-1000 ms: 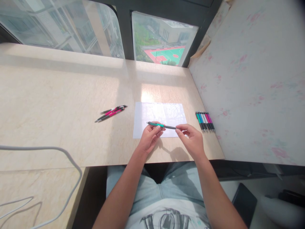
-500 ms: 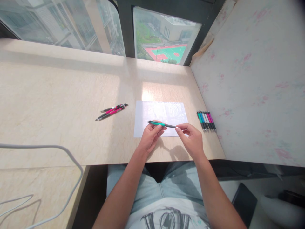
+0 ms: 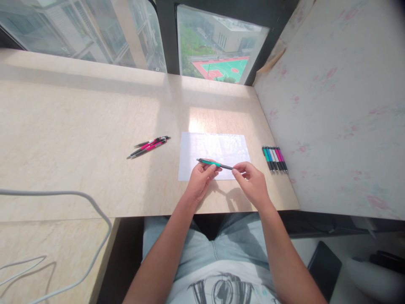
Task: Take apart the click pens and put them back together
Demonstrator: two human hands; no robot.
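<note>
A teal and grey pen (image 3: 211,163) is held level above the near edge of a white sheet of paper (image 3: 214,150). My left hand (image 3: 200,180) pinches its teal barrel from below. My right hand (image 3: 253,182) pinches the pen's dark right end between thumb and fingertips. Both hands hover just over the beige tabletop (image 3: 79,126).
A row of several coloured pens (image 3: 274,158) lies to the right of the sheet, close to the wallpapered side wall (image 3: 335,105). Three pink and black pens (image 3: 148,146) lie to the left. A white cable (image 3: 76,202) loops at the left edge. Windows run along the back.
Both hands and the pen stay together almost unmoved. The view has tilted slightly, shifting everything a little.
</note>
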